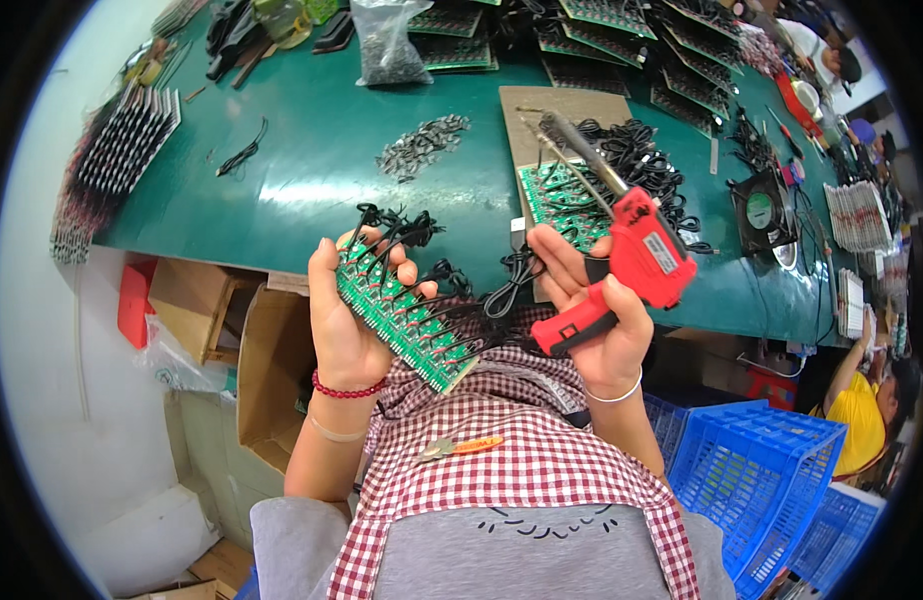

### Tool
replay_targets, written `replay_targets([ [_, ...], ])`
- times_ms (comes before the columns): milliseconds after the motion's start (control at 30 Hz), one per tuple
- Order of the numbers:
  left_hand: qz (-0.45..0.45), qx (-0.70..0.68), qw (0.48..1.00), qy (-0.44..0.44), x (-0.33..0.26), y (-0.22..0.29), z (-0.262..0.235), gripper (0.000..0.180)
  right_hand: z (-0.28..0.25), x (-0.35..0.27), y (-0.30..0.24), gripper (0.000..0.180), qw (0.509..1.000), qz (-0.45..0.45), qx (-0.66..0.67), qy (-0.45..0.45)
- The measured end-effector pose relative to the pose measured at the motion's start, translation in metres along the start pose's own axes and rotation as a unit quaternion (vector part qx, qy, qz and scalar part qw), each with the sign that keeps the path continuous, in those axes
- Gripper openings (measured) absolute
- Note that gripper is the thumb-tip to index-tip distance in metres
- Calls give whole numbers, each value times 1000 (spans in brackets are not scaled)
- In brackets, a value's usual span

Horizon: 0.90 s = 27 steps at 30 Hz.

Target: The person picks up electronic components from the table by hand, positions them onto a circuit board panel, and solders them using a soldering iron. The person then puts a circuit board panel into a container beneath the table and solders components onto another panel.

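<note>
My left hand (344, 318) is closed around a long green circuit-board panel (407, 325), held tilted over my lap in front of the table edge. Thin red and black wires run along the panel, and bundled black cables (407, 228) hang from it past my fingers. In my right hand (607, 335) rests a red and black soldering gun (650, 255), its handle across the palm and its metal tip pointing away to the upper left. The fingers of that hand are partly stretched out beneath it. A looped black cable (512, 285) with a plug lies close to those fingertips.
More green boards (557, 195) and black cables (642, 165) lie on brown cardboard (517, 110). Small dark parts (422, 145) are heaped on the green table (312, 130). Behind are a plastic bag (392, 45) and stacked panels (602, 30). Blue crates (752, 480) stand at right, near a person in yellow (862, 425).
</note>
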<state>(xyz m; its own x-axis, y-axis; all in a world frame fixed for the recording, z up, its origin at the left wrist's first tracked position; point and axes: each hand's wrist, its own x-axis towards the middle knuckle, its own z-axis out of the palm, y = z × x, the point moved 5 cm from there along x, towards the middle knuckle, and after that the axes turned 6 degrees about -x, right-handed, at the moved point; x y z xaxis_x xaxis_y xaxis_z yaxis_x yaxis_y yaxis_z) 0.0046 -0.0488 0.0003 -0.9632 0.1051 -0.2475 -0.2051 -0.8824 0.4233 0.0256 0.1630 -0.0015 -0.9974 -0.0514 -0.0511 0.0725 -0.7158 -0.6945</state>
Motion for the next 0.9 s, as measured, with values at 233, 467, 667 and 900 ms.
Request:
replay_targets([
  [233,-50,49,997,-23,8,-39,29,37,-18,9,-63,27,988,-140,-71,-9],
  [467,-50,106,993,-28,22,-77,43,33,-52,14,-43,27,993,-54,-82,60],
  [667,-34,100,994,-32,24,-69,43,33,-50,3,-65,27,981,-161,-56,93],
  [900,-24,86,996,-26,15,-49,51,36,-43,14,-72,32,990,-141,-22,-2],
])
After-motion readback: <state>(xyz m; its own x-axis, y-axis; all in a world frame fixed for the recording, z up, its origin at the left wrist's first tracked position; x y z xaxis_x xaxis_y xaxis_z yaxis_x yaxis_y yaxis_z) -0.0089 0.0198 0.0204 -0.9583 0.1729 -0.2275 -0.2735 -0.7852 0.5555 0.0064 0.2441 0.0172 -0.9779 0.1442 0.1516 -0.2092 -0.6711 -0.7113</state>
